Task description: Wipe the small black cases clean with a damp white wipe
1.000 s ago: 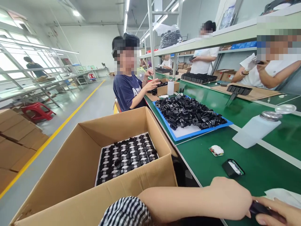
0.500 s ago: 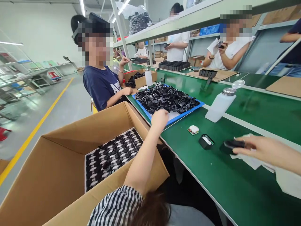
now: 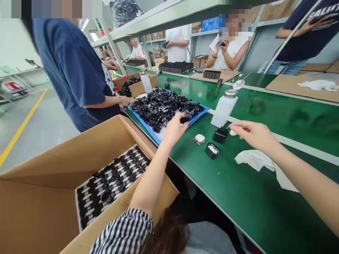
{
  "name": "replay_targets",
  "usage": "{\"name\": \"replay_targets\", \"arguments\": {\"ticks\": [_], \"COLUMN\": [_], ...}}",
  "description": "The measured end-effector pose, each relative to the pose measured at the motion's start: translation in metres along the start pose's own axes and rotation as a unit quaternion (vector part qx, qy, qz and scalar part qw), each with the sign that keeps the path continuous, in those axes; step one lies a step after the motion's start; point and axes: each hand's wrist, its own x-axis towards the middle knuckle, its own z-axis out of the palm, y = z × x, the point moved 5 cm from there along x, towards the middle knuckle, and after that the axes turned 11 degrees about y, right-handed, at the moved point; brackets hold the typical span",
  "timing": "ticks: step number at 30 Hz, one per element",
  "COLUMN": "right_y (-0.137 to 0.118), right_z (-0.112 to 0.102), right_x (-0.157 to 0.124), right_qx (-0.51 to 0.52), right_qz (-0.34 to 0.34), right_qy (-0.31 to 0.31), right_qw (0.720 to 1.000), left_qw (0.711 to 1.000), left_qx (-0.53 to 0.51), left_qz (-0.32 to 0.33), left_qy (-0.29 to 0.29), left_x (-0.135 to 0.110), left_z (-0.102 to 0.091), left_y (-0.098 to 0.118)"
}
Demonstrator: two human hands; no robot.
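My left hand (image 3: 174, 128) is closed on a small black plastic part (image 3: 184, 119), above the near right edge of a blue tray (image 3: 197, 119) heaped with black plastic parts (image 3: 159, 107). My right hand (image 3: 254, 135) is open, just right of a black plastic housing (image 3: 220, 135) standing on the green table. Its thumb tip looks pale, perhaps covered. Nearer to me stands another black housing (image 3: 212, 150) with white material inside. Left of these lies a small circuit board (image 3: 199, 139) with a white lump on top.
A white pump bottle (image 3: 224, 109) stands behind the housings. A crumpled white cloth (image 3: 255, 158) lies under my right forearm. At my left is a large cardboard box (image 3: 53, 151) holding rows of black parts. A co-worker in a blue shirt (image 3: 69, 67) stands beyond it; others work across the table.
My right hand has set down the black housing beside the other one and let go. My left hand has lifted a black part from the tray. The co-worker at left has stood up.
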Motion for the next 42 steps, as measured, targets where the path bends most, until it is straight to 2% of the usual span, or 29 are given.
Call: {"name": "replay_targets", "arguments": {"ticks": [3,5,7,10,12,15,18,23,29,33,37,42], "right_y": [-0.017,-0.025,-0.024,-0.011,0.000,0.013,0.018,0.012,0.005,0.007,0.007,-0.004], "right_z": [0.014,0.026,0.033,0.033,0.031,0.033,0.039,0.044,0.051,0.054,0.055,0.054], "right_x": [-0.017,-0.025,-0.028,-0.025,-0.021,-0.016,-0.016,-0.024,-0.030,-0.028,-0.026,-0.020], "right_qx": [0.169,0.218,0.237,0.242,0.262,0.291,0.246,0.150,0.061,0.004,-0.070,-0.130], "right_qz": [0.055,0.075,0.086,0.107,0.121,0.125,0.090,-0.016,-0.107,-0.120,-0.111,-0.101], "right_qy": [-0.105,-0.156,-0.169,-0.145,-0.116,-0.098,-0.099,-0.109,-0.101,-0.123,-0.163,-0.195], "right_qw": [0.978,0.960,0.953,0.953,0.950,0.943,0.960,0.983,0.987,0.985,0.978,0.967], "left_qw": [0.980,0.966,0.967,0.988,0.993,0.988,0.985,0.965,0.966,0.968,0.978,0.970], "left_qx": [-0.109,-0.141,-0.156,-0.136,-0.085,-0.027,-0.042,-0.168,-0.179,-0.185,-0.123,-0.039], "left_qz": [0.166,0.216,0.200,0.064,-0.036,-0.090,-0.082,-0.064,-0.091,-0.074,-0.044,0.000], "left_qy": [-0.018,-0.025,-0.025,-0.034,-0.067,-0.124,-0.145,-0.192,-0.160,-0.152,-0.161,-0.239], "left_x": [-0.030,-0.047,-0.056,-0.061,-0.067,-0.077,-0.080,-0.078,-0.078,-0.076,-0.072,-0.060], "left_z": [0.009,0.016,0.021,0.031,0.041,0.056,0.064,0.061,0.053,0.052,0.048,0.049], "left_y": [0.048,0.066,0.072,0.065,0.059,0.061,0.064,0.055,0.041,0.043,0.047,0.054]}}
